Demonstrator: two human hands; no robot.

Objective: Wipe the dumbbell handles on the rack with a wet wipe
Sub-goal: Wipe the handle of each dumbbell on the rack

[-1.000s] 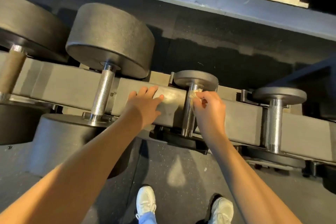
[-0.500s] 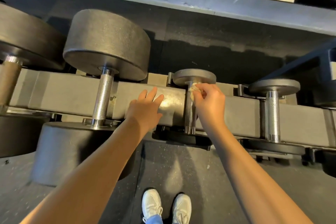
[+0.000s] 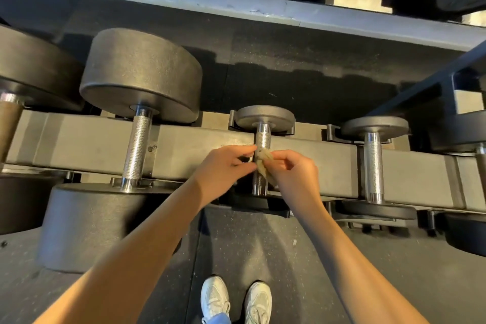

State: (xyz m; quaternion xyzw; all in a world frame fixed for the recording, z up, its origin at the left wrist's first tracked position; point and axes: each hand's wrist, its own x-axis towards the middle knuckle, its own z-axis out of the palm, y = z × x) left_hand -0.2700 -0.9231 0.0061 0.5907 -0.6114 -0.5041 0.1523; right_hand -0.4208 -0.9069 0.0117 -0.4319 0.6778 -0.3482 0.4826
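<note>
Midway through wiping the small middle dumbbell's handle (image 3: 263, 139), the left hand (image 3: 223, 168) and right hand (image 3: 292, 171) both pinch the crumpled wipe (image 3: 263, 163) against it; next it likely needs wrapping round and rubbing toward the near end

Both my hands meet at the small dumbbell's handle (image 3: 263, 137).
My right hand (image 3: 292, 173) pinches the crumpled wet wipe (image 3: 263, 163) against the knurled middle of the handle, and my left hand (image 3: 223, 168) pinches the wipe's left edge, above the grey rack beam (image 3: 79, 139).
</note>
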